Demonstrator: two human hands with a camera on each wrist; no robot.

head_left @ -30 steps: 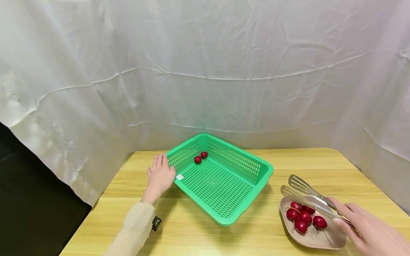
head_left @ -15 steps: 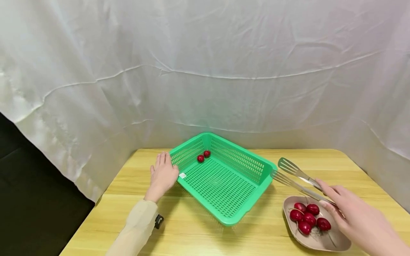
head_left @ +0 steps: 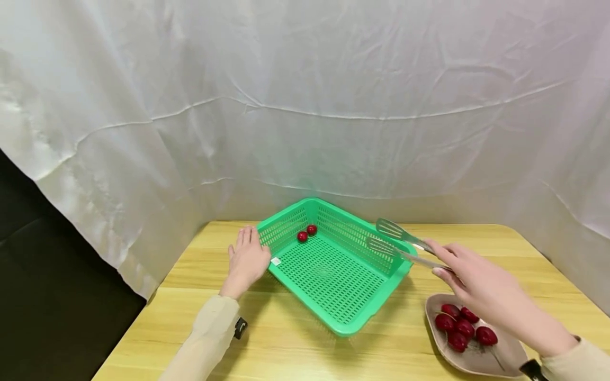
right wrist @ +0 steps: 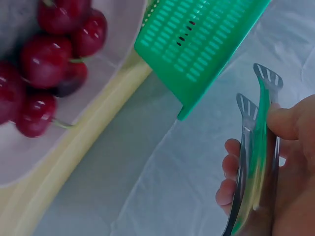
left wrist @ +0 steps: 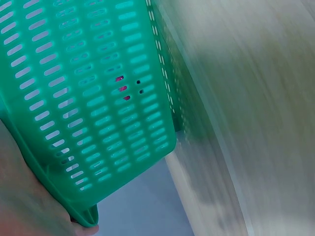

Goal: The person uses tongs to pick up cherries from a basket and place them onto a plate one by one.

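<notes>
My left hand (head_left: 248, 260) rests with extended fingers on the left rim of a green slotted plastic basket (head_left: 329, 280). In the left wrist view, the hand lies along the rim above the slotted side wall (left wrist: 91, 113). Two dark red cherries (head_left: 302, 236) lie in the basket's far left corner. My right hand (head_left: 486, 290) grips metal tongs (head_left: 419, 243), whose slotted ends are spread over the basket's right corner with nothing between them. The right wrist view shows the thumb pressing one arm of the tongs (right wrist: 270, 142) and fingers behind the other.
A pinkish plate (head_left: 510, 346) holding several cherries (head_left: 464, 329) stands at the front right, below the right forearm. Wooden table (head_left: 286, 349) supports both containers. A pale cloth (head_left: 333, 106) hangs behind and at the sides. Black material (head_left: 52, 275) shows at the left.
My right hand has carried the spread tongs from above the plate leftward and away, over the basket's right corner. The left hand stays on the rim; the view has shifted slightly.
</notes>
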